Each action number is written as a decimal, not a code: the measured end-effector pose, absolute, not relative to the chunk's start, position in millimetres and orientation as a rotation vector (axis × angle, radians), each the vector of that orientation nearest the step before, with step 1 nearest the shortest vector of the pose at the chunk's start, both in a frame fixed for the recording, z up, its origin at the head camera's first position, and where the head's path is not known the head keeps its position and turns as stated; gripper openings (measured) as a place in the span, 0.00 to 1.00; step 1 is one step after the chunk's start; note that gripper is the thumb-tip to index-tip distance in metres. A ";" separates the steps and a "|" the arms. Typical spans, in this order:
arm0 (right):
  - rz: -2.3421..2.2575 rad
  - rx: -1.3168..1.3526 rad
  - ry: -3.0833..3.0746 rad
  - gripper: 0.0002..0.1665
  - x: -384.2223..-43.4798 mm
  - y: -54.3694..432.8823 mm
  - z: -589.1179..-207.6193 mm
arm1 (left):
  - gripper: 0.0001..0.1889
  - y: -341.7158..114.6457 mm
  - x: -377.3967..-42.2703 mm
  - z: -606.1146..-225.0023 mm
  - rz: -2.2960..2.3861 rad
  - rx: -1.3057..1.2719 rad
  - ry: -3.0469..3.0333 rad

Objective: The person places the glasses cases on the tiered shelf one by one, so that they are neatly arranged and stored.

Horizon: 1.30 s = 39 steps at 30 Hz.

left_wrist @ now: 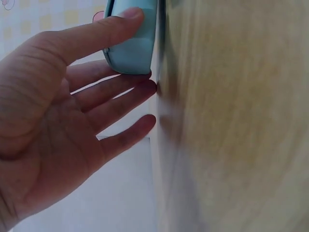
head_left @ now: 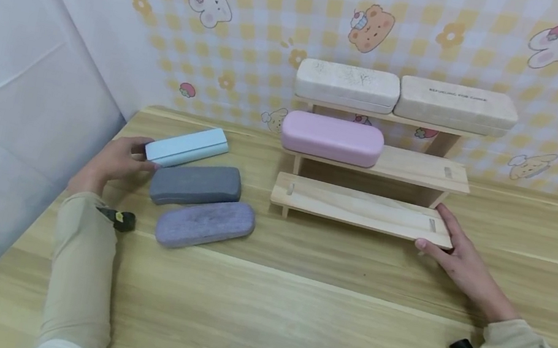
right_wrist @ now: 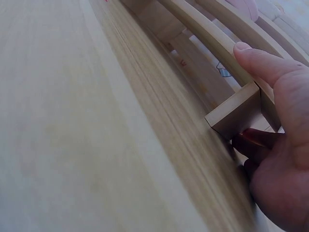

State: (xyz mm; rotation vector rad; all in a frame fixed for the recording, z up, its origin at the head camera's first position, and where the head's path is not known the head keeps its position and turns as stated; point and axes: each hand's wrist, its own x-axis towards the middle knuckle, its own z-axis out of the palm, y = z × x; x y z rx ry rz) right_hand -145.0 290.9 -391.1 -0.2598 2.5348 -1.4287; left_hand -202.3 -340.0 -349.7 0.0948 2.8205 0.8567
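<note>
My left hand (head_left: 117, 163) pinches the near left end of a light blue glasses case (head_left: 187, 147), thumb on one side and fingers behind. In the left wrist view the thumb lies across that case (left_wrist: 133, 46), while the lower fingers are spread below it. A three-tier wooden display rack (head_left: 357, 208) stands to the right. Its bottom tier's right end is gripped by my right hand (head_left: 457, 255), with the thumb at the front edge. The right wrist view has the thumb along the rack's board (right_wrist: 217, 43) and fingers behind its leg.
A dark grey glasses case (head_left: 197, 184) and a purple-grey one (head_left: 205, 224) lie in front of the blue case. On the rack's middle tier sits a pink case (head_left: 332, 138). Two pale cases, one speckled (head_left: 347, 85), one lettered (head_left: 456, 106), fill the top tier.
</note>
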 end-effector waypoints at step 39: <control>-1.417 -0.298 2.612 0.51 -146.9 293.5 -394.4 | 0.30 -302.6 -160.6 -260.9 1.669 0.224 3.064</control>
